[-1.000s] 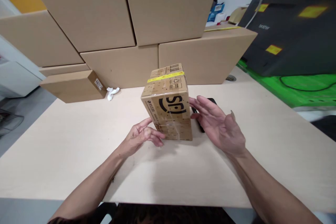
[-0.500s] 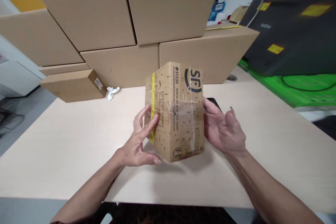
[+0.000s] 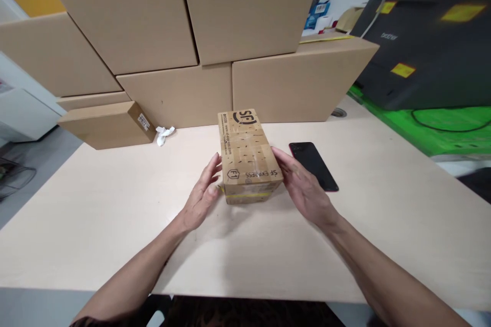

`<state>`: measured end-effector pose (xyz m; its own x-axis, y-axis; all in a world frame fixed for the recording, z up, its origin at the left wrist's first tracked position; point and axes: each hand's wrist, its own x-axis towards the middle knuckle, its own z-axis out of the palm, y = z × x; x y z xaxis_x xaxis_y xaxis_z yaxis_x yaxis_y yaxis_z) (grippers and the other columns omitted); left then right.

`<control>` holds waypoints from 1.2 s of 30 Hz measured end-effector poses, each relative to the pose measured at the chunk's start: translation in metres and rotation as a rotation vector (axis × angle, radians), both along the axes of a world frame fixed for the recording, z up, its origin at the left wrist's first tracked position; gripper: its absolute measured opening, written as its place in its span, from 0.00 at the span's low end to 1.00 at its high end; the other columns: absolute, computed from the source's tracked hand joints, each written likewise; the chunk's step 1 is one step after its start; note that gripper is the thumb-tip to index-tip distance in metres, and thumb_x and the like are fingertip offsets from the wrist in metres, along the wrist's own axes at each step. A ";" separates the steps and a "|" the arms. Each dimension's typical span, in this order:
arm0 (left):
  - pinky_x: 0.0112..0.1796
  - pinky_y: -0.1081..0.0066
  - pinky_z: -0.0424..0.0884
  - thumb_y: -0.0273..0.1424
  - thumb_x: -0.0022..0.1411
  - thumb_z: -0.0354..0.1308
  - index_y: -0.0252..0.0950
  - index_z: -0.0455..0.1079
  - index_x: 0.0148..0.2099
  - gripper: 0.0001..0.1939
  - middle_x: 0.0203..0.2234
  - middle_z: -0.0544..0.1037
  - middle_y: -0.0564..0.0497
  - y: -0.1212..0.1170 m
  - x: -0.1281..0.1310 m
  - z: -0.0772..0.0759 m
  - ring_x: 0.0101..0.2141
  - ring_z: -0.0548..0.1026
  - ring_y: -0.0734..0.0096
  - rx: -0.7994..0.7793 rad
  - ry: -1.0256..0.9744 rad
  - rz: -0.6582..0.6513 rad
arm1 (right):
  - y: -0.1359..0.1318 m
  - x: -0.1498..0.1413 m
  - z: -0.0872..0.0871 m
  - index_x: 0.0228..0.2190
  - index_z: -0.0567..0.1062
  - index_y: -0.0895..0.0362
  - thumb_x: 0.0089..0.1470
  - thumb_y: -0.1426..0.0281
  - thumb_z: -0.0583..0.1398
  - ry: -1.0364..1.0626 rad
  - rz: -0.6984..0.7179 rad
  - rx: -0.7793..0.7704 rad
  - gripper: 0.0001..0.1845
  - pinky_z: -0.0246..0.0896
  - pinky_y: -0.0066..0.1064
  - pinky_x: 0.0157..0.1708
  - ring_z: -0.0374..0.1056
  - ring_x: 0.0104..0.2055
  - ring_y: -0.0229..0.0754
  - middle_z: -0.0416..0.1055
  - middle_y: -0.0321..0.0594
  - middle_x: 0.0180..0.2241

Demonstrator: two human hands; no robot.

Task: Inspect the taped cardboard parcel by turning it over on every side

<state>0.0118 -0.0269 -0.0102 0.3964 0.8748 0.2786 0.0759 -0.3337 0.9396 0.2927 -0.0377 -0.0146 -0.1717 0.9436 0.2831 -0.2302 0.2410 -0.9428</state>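
Observation:
A small brown cardboard parcel [image 3: 246, 155] with black print and clear tape lies flat on the pale table [image 3: 95, 225]. My left hand [image 3: 201, 195] presses its fingers against the parcel's left side. My right hand [image 3: 303, 188] rests against the parcel's right near corner, fingers stretched along it. Both hands clasp the parcel between them. A yellow tape strip shows along its front bottom edge.
A black phone [image 3: 313, 165] lies flat just right of the parcel. Large plain cardboard boxes [image 3: 184, 25] are stacked along the table's back. A flat box [image 3: 105, 124] and a crumpled white scrap [image 3: 164, 134] sit at back left. A dark printer on green matting [image 3: 429, 51] stands right.
The parcel was lifted and turned over in my hands, then laid down flat on the table. My right hand moved off the phone, which now shows fully.

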 end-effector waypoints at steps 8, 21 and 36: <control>0.68 0.39 0.64 0.56 0.76 0.49 0.57 0.58 0.77 0.33 0.75 0.58 0.42 -0.006 0.001 -0.005 0.70 0.64 0.44 0.389 0.199 -0.099 | 0.005 0.000 0.007 0.63 0.74 0.41 0.61 0.45 0.64 0.132 -0.125 -0.120 0.34 0.49 0.60 0.77 0.58 0.76 0.59 0.68 0.37 0.71; 0.76 0.38 0.40 0.66 0.68 0.52 0.43 0.37 0.82 0.55 0.81 0.34 0.37 0.046 -0.001 -0.015 0.80 0.37 0.41 -0.049 0.123 0.273 | 0.009 -0.003 0.017 0.52 0.77 0.46 0.48 0.46 0.71 0.195 -0.327 -0.222 0.33 0.54 0.64 0.73 0.69 0.68 0.65 0.80 0.43 0.58; 0.45 0.65 0.72 0.55 0.50 0.77 0.39 0.69 0.47 0.34 0.41 0.77 0.50 0.048 -0.006 -0.011 0.43 0.75 0.62 -0.019 -0.214 0.366 | 0.006 -0.002 0.012 0.57 0.76 0.43 0.65 0.46 0.62 0.019 -0.454 -0.081 0.25 0.57 0.62 0.72 0.68 0.69 0.60 0.75 0.42 0.62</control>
<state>0.0054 0.0206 -0.0217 -0.0068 0.9529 0.3031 -0.0111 -0.3031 0.9529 0.2906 -0.0313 -0.0025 0.2687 0.9413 0.2045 -0.1362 0.2473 -0.9593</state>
